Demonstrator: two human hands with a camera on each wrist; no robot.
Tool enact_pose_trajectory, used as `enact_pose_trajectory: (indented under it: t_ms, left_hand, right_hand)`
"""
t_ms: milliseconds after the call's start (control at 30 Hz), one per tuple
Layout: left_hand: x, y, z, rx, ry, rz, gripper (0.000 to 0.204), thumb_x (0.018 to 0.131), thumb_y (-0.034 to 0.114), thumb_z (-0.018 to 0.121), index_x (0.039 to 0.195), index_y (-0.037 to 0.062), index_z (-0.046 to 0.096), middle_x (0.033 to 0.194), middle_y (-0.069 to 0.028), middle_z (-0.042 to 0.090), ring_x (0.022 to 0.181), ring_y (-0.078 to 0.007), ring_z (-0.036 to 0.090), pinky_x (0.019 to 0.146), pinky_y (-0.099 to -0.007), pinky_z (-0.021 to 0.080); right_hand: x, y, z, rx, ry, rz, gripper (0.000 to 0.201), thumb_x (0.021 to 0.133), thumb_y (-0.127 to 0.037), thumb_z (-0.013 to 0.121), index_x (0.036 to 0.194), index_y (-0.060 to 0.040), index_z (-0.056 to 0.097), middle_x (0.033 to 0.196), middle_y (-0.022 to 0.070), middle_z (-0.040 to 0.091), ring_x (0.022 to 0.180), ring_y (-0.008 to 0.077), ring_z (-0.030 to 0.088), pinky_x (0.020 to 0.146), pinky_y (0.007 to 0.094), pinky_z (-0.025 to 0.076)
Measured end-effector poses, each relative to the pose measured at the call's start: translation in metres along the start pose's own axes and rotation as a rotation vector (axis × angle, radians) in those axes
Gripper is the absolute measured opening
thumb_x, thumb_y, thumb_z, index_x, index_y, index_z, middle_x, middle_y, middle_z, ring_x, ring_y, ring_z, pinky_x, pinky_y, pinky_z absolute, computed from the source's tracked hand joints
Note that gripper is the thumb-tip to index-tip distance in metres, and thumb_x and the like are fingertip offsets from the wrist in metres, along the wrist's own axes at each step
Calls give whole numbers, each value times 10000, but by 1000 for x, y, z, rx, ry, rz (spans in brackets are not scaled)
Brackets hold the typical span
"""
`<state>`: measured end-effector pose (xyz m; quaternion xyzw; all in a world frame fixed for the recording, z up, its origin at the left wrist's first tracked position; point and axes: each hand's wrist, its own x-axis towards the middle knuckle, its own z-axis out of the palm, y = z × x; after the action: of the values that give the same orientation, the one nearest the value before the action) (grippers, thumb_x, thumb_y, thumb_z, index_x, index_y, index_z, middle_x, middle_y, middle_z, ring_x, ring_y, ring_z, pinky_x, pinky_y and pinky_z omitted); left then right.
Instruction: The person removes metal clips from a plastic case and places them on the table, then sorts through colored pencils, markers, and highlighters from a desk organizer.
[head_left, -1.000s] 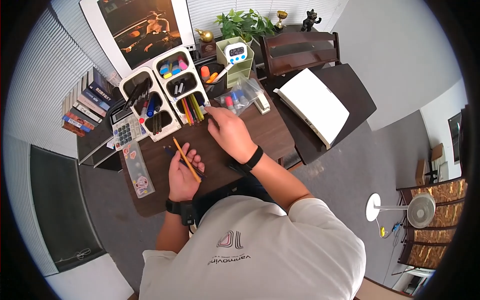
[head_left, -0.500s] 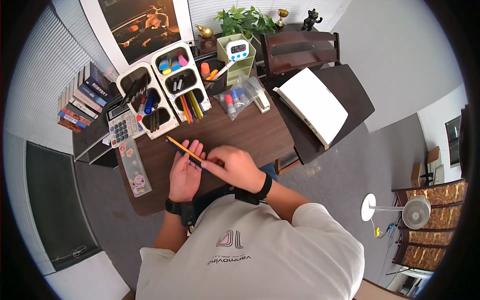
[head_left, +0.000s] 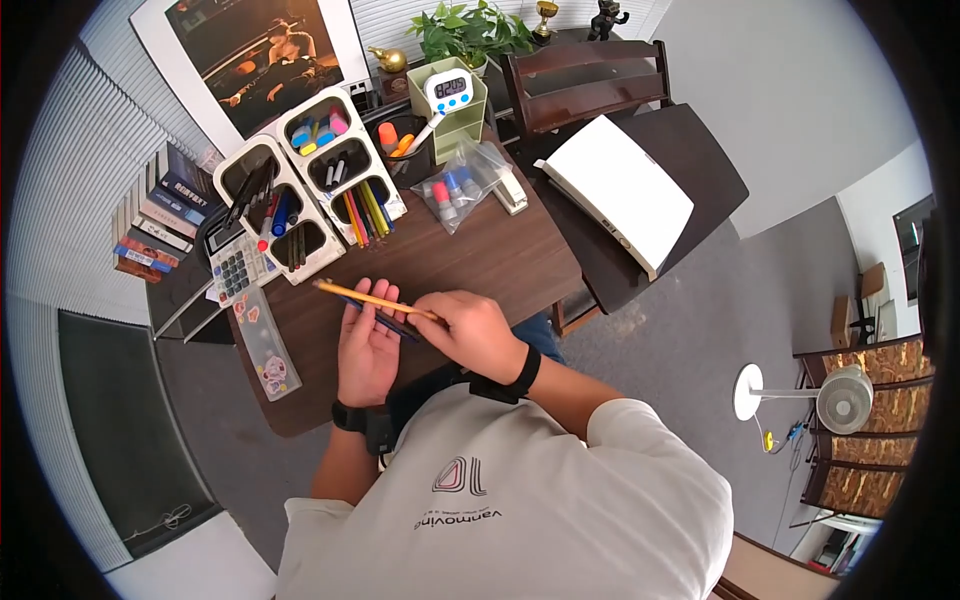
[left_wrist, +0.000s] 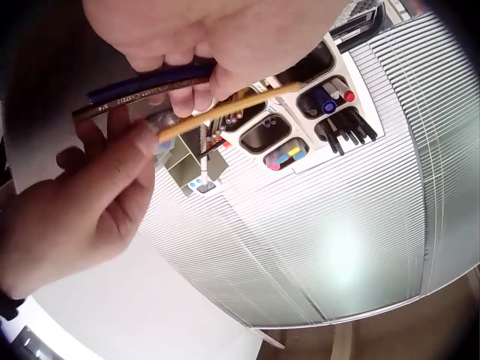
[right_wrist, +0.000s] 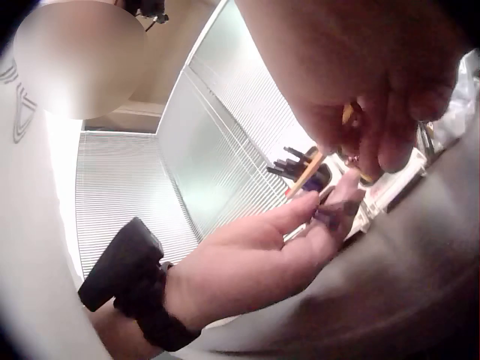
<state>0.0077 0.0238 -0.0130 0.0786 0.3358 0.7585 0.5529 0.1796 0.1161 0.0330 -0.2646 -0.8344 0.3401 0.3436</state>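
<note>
My left hand point(head_left: 368, 362) is palm up over the front of the table, holding a blue pencil point(left_wrist: 142, 84) and a dark pencil point(left_wrist: 124, 101) with "CASTELL" lettering, side by side across its fingers. Close on its right, my right hand point(head_left: 478, 332) pinches one end of a yellow pencil point(head_left: 362, 297) between thumb and fingertips. The yellow pencil slants over the left fingers, above the darker pair. In the right wrist view the left thumb lies against the pencils. Beyond the hands, coloured pencils point(head_left: 368, 212) stand in the nearest compartment of a white organizer point(head_left: 397, 211).
A second white organizer point(head_left: 318, 266) with pens and markers adjoins it. To the left lie a calculator point(head_left: 238, 268) and a sticker-covered clear case point(head_left: 262, 335). Farther right are a black mesh cup point(head_left: 412, 172), a plastic bag of bottles point(head_left: 455, 190) and a stapler point(head_left: 512, 192).
My right hand has come back from beside the coloured pencils to the left hand and grasped the yellow pencil. That pencil has swung to a flatter angle, apart from the dark ones.
</note>
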Motion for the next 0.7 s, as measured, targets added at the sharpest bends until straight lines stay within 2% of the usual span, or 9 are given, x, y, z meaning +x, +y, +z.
enact_pose_trajectory:
  t_ms: [33, 133, 200, 300, 367, 400, 500, 600, 700]
  left_hand:
    - [-1, 4, 1, -8, 17, -1, 420, 1132, 128, 487, 1549, 94, 450, 1556, -164, 526, 1460, -298, 503, 1221, -516, 412]
    - [-2, 17, 4, 64, 62, -13, 481, 1141, 216, 464, 1600, 91, 394, 1606, -194, 472, 1509, -322, 448, 1231, -562, 383]
    - [1, 24, -6, 19, -17, -146, 523, 1129, 267, 462, 1612, 87, 376, 1632, -206, 442, 1531, -338, 417, 1227, -594, 371]
    - [0, 28, -9, -18, -42, -194, 581, 1049, 134, 439, 1621, 75, 357, 1650, -210, 419, 1532, -356, 412, 1226, -604, 369]
    - [1, 27, -11, -16, -65, -195, 612, 1017, 74, 423, 1624, 68, 347, 1653, -208, 415, 1532, -361, 411, 1227, -600, 369]
    - [2, 25, -12, 13, -92, -165, 644, 987, 36, 409, 1626, 58, 336, 1651, -216, 414, 1528, -370, 415, 1229, -592, 371]
    - [3, 22, -15, 50, -107, -118, 670, 964, -15, 387, 1628, 41, 319, 1644, -234, 415, 1518, -385, 427, 1228, -572, 382]
    - [1, 24, -11, 75, -69, -116, 643, 986, -28, 387, 1624, 32, 334, 1638, -241, 423, 1504, -374, 452, 1222, -530, 401]
    - [0, 25, -13, 83, -49, -126, 604, 1019, -15, 423, 1618, 33, 362, 1625, -231, 448, 1484, -351, 486, 1208, -488, 427]
  right_hand:
    - [3, -1, -2, -12, 150, -119, 139, 926, -137, 793, 1023, -40, 770, 923, 122, 763, 781, 272, 733, 695, 375, 582]
    - [12, -14, -27, 131, 238, -79, 169, 915, -50, 797, 1082, -34, 778, 958, 118, 768, 800, 231, 732, 706, 325, 574]
    - [17, -13, -37, 209, 278, -10, 174, 924, -14, 785, 1097, -31, 780, 992, 113, 769, 841, 201, 732, 748, 304, 569]
    - [35, -11, -42, 183, 332, -45, 175, 917, -9, 785, 1091, -29, 778, 992, 113, 769, 863, 208, 733, 768, 308, 573]
    - [48, 1, -34, 3, 384, -197, 238, 902, -2, 764, 1138, -30, 748, 976, 148, 738, 846, 296, 712, 762, 383, 585]
    - [55, 6, -28, 4, 379, -202, 238, 902, -2, 764, 1138, -30, 748, 976, 148, 738, 846, 296, 712, 762, 383, 585]
    - [75, 16, -9, -151, 276, -194, 342, 905, 0, 692, 1247, 4, 680, 1032, 204, 726, 944, 407, 699, 824, 477, 577]
    - [86, 17, 7, -166, 151, -90, 365, 903, 1, 670, 1267, 17, 660, 1029, 229, 719, 951, 419, 701, 818, 489, 576]
    - [93, 26, 20, -177, 120, -89, 380, 905, -7, 657, 1285, 15, 649, 1027, 242, 712, 948, 428, 702, 823, 498, 576]
